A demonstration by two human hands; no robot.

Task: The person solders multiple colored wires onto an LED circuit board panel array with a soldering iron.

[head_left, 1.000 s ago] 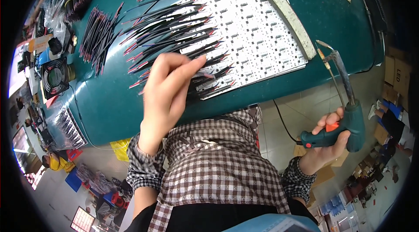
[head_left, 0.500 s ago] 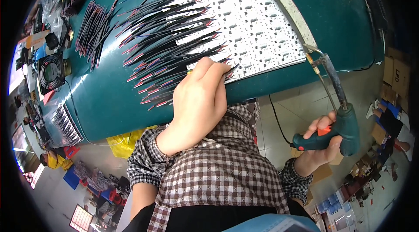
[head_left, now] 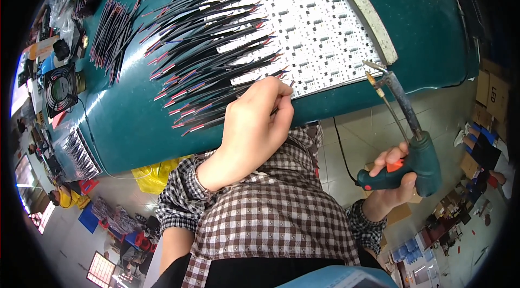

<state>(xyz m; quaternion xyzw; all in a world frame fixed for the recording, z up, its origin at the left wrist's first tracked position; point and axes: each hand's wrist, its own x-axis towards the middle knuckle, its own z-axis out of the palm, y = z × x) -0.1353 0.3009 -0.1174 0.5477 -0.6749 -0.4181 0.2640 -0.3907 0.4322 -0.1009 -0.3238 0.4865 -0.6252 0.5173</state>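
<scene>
My left hand (head_left: pixel 254 120) pinches the end of a thin black wire (head_left: pixel 216 105) at the near edge of the white circuit board panel (head_left: pixel 319 23), which lies on the teal table (head_left: pixel 124 125). Many black wires with red tips (head_left: pixel 206 44) fan out across the panel's left side. My right hand (head_left: pixel 392 177) grips a green soldering gun (head_left: pixel 411 147) with an orange trigger. Its metal tip (head_left: pixel 376 79) points up toward the panel's near right corner, just off the table edge.
A second bundle of wires (head_left: pixel 114 33) lies farther left on the table. A small black fan (head_left: pixel 59 87) and assorted parts sit at the left end. A pale strip (head_left: pixel 363 6) borders the panel's right side. Cardboard boxes (head_left: pixel 490 90) stand on the floor at right.
My left hand slid right along the panel's near edge and closed its fingers on a wire. My right hand lifted the soldering gun closer to the panel's corner.
</scene>
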